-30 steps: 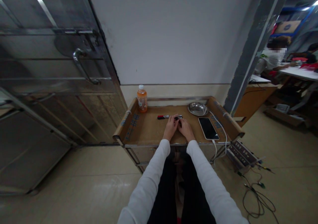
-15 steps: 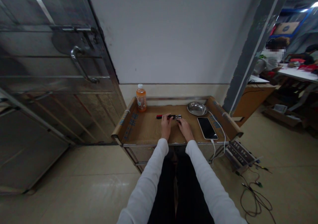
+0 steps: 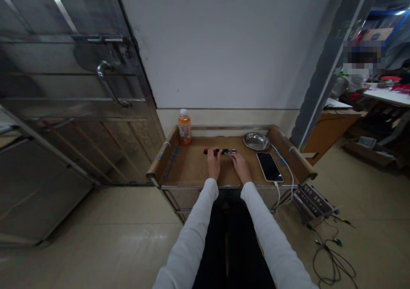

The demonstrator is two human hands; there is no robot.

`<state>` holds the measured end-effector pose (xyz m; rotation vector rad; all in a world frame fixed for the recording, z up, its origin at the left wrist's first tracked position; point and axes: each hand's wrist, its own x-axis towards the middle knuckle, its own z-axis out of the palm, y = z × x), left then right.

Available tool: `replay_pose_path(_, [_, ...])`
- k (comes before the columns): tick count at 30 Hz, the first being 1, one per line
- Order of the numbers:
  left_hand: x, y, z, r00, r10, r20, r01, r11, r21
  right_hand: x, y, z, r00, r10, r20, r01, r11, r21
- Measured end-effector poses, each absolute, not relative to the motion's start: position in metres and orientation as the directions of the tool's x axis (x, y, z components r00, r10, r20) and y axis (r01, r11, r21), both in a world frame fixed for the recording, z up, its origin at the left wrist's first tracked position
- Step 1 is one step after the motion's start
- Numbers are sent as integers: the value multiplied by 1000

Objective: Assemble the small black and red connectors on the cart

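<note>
My left hand (image 3: 214, 163) rests on a small brown table (image 3: 188, 167), fingers reaching a slim red and black pen-like tool (image 3: 219, 151) lying near the back; its fingertips touch the tool's red end. My right hand (image 3: 240, 165) lies beside it, fingertips at the tool's silvery right end. Both hands have fingers curled round the tool; the grip itself is too small to make out clearly.
An orange drink bottle (image 3: 184, 127) stands at the back left corner. A steel bowl (image 3: 256, 141) and a phone (image 3: 269, 167) on a white cable lie at the right. A metal door (image 3: 70, 88) is at left. A power strip (image 3: 312, 197) and cables lie on the floor right. A person (image 3: 355, 77) sits far right.
My left hand slid leftwards from beside the right hand to the tool's red end. The right hand stayed near the tool's right end.
</note>
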<state>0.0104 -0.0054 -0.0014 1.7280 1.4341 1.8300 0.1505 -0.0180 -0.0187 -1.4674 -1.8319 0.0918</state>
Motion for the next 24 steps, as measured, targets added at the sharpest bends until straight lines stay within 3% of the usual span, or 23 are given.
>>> replay_pose_path(12, [14, -8, -2, -96, 836, 540, 589, -390, 708, 154, -22, -14, 238, 800, 551, 904, 25, -427])
replay_pose_path(24, [22, -15, -3, 130, 910, 393, 767, -344, 542, 150, -27, -8, 151, 823, 548, 943, 47, -329])
